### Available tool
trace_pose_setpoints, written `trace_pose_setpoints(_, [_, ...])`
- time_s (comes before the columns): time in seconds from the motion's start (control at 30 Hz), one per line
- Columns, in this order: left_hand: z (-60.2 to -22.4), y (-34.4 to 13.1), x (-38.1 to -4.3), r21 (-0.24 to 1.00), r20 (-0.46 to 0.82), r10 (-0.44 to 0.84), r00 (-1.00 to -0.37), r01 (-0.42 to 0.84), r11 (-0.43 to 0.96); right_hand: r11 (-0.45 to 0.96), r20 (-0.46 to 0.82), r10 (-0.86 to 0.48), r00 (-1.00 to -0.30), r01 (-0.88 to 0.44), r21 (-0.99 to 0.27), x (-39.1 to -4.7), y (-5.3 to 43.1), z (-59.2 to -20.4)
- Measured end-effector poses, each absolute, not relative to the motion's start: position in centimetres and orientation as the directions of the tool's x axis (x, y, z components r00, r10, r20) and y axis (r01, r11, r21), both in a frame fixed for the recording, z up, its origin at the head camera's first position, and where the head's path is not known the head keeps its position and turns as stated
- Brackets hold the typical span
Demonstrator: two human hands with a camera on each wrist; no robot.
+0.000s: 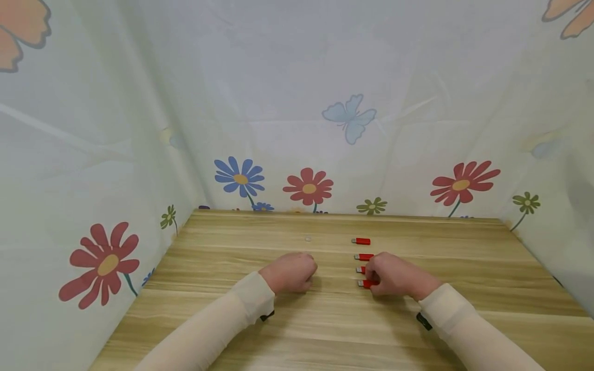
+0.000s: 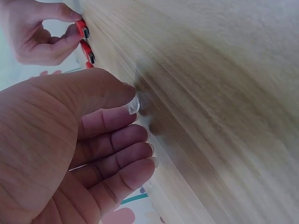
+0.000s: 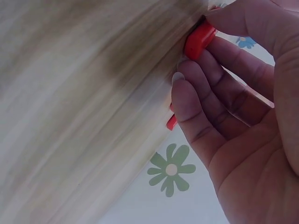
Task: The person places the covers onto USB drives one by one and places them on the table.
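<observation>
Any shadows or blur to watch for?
Head view: soft shadow on the table beside the left sleeve; left wrist view: soft shadow near the left fingers; right wrist view: blurred wood grain, diffuse shadow left of the red stick.

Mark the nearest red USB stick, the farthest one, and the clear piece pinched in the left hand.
Nearest red USB stick (image 3: 200,41): right wrist view, on its red casing.
Farthest red USB stick (image 1: 363,241): head view, on its red casing.
Clear piece (image 2: 134,105): left wrist view, on its exposed end.
</observation>
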State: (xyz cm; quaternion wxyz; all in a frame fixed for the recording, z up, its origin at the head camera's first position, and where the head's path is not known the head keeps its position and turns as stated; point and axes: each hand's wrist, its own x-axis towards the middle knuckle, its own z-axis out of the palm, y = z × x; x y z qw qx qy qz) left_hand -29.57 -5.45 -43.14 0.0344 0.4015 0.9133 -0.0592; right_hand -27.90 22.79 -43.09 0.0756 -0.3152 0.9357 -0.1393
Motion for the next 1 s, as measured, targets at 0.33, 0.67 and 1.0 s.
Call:
trace_pose_setpoints(0.33, [-43.51, -5.37, -30.0, -0.065, -0.125, 0.723, -0.679, 0.733, 0.677, 0.724, -0.018, -0.657, -0.754, -0.623, -0.295, -28.2, 22.81, -43.19])
trace_pose_setpoints(0.67, [-43.44, -5.52, -30.02, -0.055, -0.124, 0.723, -0.68, 0.732, 0.679, 0.738, -0.068, -0.647, -0.759, -0.601, -0.307, -28.39, 22.56, -43.19])
trace_pose_setpoints(1.0, [-43.42, -6.03, -30.4, 0.063, -0.087, 0.719, -0.689, 0.717, 0.695, 0.743, -0.068, -0.643, -0.763, -0.601, -0.295, -28.47, 22.57, -43.14])
